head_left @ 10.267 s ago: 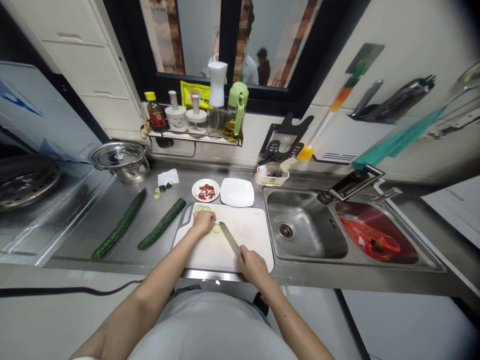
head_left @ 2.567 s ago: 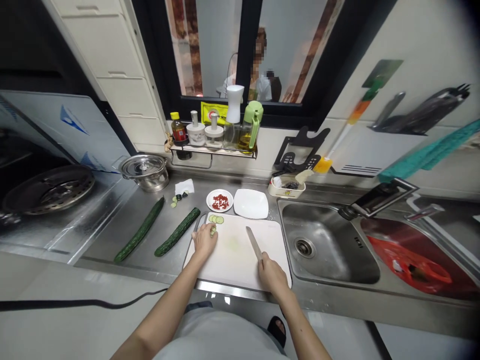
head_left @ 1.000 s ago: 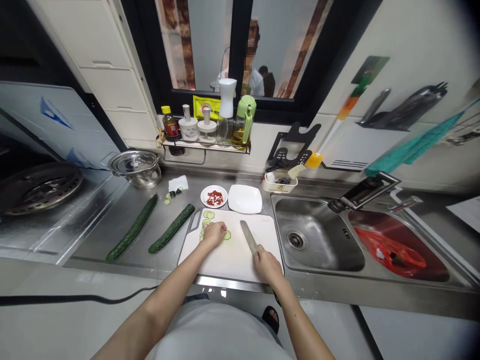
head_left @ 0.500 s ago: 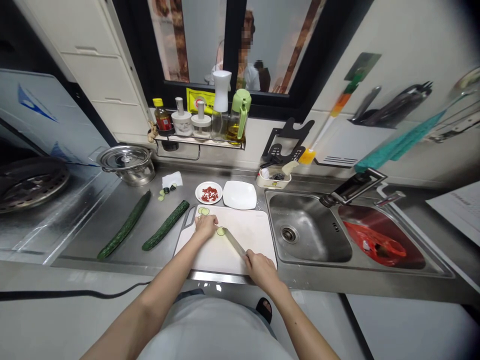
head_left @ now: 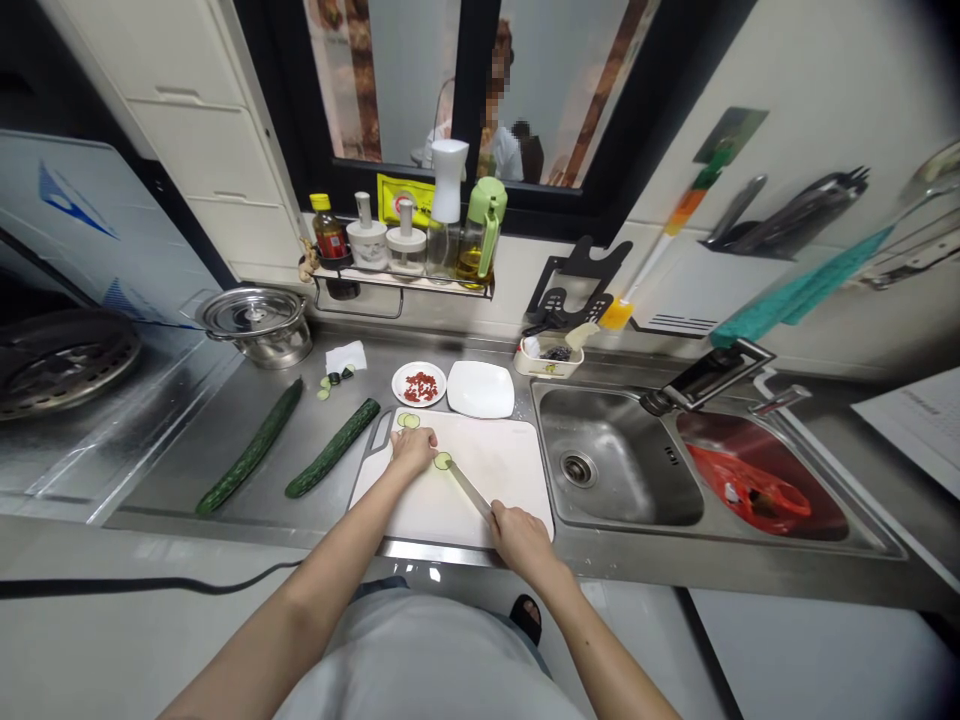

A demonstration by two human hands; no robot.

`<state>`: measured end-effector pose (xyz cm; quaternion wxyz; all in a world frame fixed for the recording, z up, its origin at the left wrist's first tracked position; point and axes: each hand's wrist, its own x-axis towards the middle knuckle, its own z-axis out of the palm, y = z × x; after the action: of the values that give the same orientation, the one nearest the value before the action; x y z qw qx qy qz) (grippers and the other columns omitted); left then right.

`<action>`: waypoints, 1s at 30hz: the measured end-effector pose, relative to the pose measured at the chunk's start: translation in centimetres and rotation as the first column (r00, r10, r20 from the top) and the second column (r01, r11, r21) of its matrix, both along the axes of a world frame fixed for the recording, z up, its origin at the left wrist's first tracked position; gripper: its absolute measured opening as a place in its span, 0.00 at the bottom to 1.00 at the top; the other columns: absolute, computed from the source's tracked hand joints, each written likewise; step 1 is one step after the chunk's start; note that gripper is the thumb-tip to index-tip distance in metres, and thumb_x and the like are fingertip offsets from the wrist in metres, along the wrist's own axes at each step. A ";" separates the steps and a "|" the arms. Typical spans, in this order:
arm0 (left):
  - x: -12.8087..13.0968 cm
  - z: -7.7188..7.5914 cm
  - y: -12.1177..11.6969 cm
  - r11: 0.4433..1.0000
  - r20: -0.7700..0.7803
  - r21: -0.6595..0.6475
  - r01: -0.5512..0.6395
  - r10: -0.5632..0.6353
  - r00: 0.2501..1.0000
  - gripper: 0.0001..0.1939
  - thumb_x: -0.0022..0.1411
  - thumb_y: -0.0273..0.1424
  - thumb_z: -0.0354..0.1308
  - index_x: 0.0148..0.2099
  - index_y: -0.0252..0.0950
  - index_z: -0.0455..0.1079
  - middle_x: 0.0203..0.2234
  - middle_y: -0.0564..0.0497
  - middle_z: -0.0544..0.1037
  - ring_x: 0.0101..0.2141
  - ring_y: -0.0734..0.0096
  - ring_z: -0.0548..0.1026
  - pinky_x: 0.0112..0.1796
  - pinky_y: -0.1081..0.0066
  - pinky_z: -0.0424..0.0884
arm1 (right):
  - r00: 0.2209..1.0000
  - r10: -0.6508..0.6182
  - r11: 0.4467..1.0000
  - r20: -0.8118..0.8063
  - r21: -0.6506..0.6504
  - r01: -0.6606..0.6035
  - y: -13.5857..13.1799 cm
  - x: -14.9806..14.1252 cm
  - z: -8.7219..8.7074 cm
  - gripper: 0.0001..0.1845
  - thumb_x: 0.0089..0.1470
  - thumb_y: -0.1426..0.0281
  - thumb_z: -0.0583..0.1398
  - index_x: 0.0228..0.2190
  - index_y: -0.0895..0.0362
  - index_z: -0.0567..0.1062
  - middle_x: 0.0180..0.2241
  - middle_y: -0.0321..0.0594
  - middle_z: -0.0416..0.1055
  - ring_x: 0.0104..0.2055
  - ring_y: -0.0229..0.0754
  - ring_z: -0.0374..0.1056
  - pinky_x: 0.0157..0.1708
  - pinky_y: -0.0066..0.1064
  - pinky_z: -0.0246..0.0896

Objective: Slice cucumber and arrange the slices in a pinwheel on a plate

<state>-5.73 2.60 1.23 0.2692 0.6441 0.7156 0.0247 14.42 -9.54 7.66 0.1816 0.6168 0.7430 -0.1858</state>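
On the white cutting board [head_left: 502, 470] my left hand [head_left: 412, 449] is curled down over cucumber slices, fingers closed on them. One pale green slice [head_left: 442, 461] shows at its fingertips. My right hand [head_left: 519, 532] grips the handle of a knife [head_left: 469, 490], whose blade slants up-left with its tip beside that slice. Two more slices [head_left: 408, 421] lie at the board's far left corner. Left of the board lie a short cucumber [head_left: 332, 461] and a long cucumber [head_left: 252, 458] on the steel counter.
Behind the board stand a small dish of red bits [head_left: 419, 384] and a white plate [head_left: 481, 389]. A steel pot [head_left: 256, 324] sits far left, cucumber ends [head_left: 331, 383] near it. The sink [head_left: 611, 467] lies right, with a red bag [head_left: 754, 493] in the second basin.
A second ago the knife stood apart from my left hand, pointing away. The blade has since swung left and down to the slice at my left fingertips.
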 end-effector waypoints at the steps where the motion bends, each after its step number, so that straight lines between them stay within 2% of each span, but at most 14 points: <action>1: 0.0 0.0 0.0 1.000 0.000 -0.002 0.001 -0.001 1.000 0.06 0.54 0.34 0.61 0.37 0.42 0.72 0.40 0.50 0.78 0.49 0.57 0.68 0.49 0.58 0.54 | 1.000 0.003 1.000 0.002 -0.001 -0.003 0.0 0.0 -0.1 0.16 0.64 0.69 0.44 0.44 0.58 0.69 0.38 0.52 0.75 0.42 0.49 0.72 0.36 0.34 0.59; 8: 0.0 -0.2 0.2 1.000 -0.010 -0.009 -0.001 0.001 1.000 0.07 0.54 0.34 0.62 0.38 0.42 0.72 0.40 0.49 0.78 0.49 0.57 0.69 0.49 0.59 0.54 | 0.999 0.042 0.999 -0.009 -0.023 -0.043 0.5 0.4 -0.5 0.17 0.64 0.69 0.44 0.47 0.58 0.68 0.39 0.52 0.75 0.42 0.47 0.71 0.37 0.34 0.59; 23: 0.0 -0.5 0.2 1.000 -0.012 -0.002 0.001 -0.001 1.000 0.07 0.54 0.33 0.61 0.38 0.43 0.72 0.39 0.49 0.78 0.49 0.57 0.69 0.50 0.58 0.53 | 0.997 0.074 0.995 -0.022 -0.062 -0.076 1.0 -0.2 0.1 0.16 0.63 0.72 0.45 0.47 0.60 0.67 0.40 0.53 0.74 0.43 0.49 0.72 0.38 0.35 0.60; 30: 0.0 -0.5 0.3 1.000 -0.019 -0.008 -0.003 0.003 1.000 0.07 0.54 0.34 0.61 0.38 0.43 0.72 0.39 0.49 0.78 0.49 0.58 0.69 0.50 0.59 0.53 | 0.996 0.080 0.996 -0.040 -0.040 -0.082 1.7 -0.4 -0.6 0.17 0.62 0.74 0.45 0.48 0.60 0.67 0.40 0.53 0.74 0.43 0.48 0.72 0.38 0.35 0.61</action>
<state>-5.73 2.86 0.78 0.2650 0.6420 0.7192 0.0160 13.98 -7.89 7.04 0.1875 0.5787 0.7667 -0.2053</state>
